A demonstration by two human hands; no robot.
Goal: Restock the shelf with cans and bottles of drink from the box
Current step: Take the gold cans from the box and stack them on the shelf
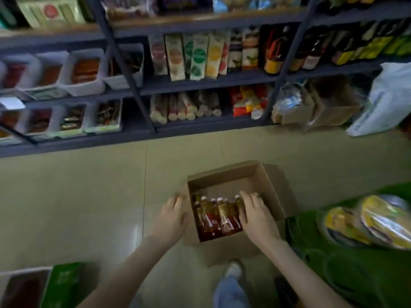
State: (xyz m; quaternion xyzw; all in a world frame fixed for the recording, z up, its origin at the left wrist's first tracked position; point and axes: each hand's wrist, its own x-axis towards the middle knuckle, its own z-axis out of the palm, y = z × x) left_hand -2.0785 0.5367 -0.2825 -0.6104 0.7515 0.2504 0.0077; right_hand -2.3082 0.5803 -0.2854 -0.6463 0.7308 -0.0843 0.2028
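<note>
An open cardboard box [264, 185] sits on the tiled floor below me. Several amber drink bottles [213, 215] lie packed in its near half; the far half is bare. My left hand [172, 215] rests on the outside of the box's left wall, fingers over the rim. My right hand [255, 215] lies inside the box on the rightmost bottles, fingers spread over them; whether they curl round a bottle is hidden. Ahead stands the dark metal shelf [200, 80], with dark drink bottles [275, 52] on its upper right level.
Cartons [195, 55], white tubs of snacks [84, 72] and rolled packets [178, 107] fill the shelves. A cardboard box [322, 107] and a white plastic bag [387, 101] sit at the right. A green crate with packets [367, 221] stands close on my right. My foot [233, 270] is below the box.
</note>
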